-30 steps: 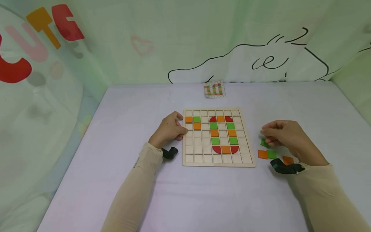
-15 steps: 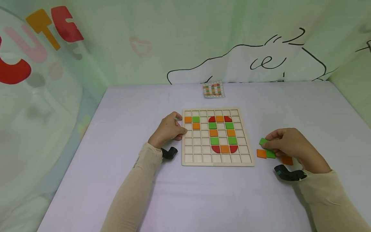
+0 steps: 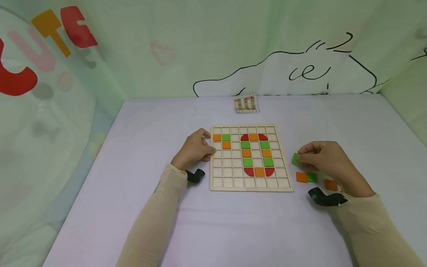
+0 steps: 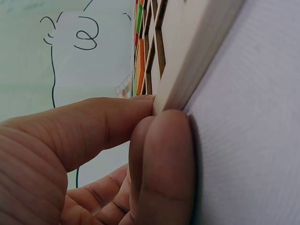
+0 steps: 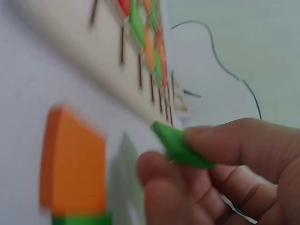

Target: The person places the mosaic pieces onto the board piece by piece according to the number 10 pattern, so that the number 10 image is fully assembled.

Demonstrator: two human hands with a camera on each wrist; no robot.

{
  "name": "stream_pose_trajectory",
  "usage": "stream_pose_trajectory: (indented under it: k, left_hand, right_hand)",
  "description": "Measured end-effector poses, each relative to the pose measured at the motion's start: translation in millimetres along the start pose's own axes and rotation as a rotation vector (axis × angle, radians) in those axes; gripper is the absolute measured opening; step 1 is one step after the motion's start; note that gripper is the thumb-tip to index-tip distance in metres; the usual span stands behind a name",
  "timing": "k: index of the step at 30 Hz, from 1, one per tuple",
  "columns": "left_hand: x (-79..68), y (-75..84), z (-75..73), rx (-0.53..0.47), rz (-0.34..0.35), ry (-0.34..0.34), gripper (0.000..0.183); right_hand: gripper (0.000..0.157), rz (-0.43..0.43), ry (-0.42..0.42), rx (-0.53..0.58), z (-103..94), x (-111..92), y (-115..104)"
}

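A pale wooden grid board (image 3: 231,183) lies on the table, with orange and green square tiles and red rounded corner tiles set in some of its cells. At its left edge my left hand (image 3: 193,148) pinches the rim; in the left wrist view the thumb (image 4: 117,119) lies against the board's edge (image 4: 187,65) with the fingers beside it. My right hand (image 3: 325,157) holds a green square tile (image 3: 295,158) between thumb and fingertips, right of the board. The right wrist view shows this green tile (image 5: 178,149) tilted and raised off the table.
Below the right hand lie a loose orange tile (image 3: 301,177), a green tile (image 3: 312,177) touching it, and another orange tile (image 3: 331,184). A small card with a coloured grid pattern (image 3: 247,103) lies at the table's back edge, near the curtain (image 3: 133,55).
My right hand came down to the loose tiles, took hold of a green tile, and has carried it slightly left and up from the others. The left hand has stayed at the board.
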State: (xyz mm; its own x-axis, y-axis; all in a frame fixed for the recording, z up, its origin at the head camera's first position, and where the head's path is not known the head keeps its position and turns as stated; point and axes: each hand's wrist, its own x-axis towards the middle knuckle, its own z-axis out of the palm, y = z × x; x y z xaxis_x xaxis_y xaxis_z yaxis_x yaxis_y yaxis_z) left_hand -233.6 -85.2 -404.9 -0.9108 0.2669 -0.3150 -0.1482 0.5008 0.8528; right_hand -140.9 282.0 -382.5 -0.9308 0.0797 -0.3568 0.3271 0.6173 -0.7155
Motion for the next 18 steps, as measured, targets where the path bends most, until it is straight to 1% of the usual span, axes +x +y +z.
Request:
stream_pose_trajectory:
  k: [4, 8, 13, 18]
  left_hand:
    - [0.6, -0.3, 0.3, 0.003, -0.002, 0.0, 0.053]
    - [1.4, -1.3, 0.4, 0.003, 0.002, 0.002, 0.053]
    - [1.8, -2.2, 0.6, 0.006, 0.01, 0.004, 0.053]
    - [1.3, -1.9, 0.5, 0.003, 0.001, 0.003, 0.053]
  right_hand:
    - [0.043, -0.04, -0.017, 0.162, 9.1, 5, -14]
    - [0.043, -0.061, -0.041, 0.26, 19.2, 11, -26]
    - [0.039, -0.078, -0.06, 0.32, 35.8, 20, -43]
    - [0.037, -0.093, -0.11, 0.379, 51.5, 26, -57]
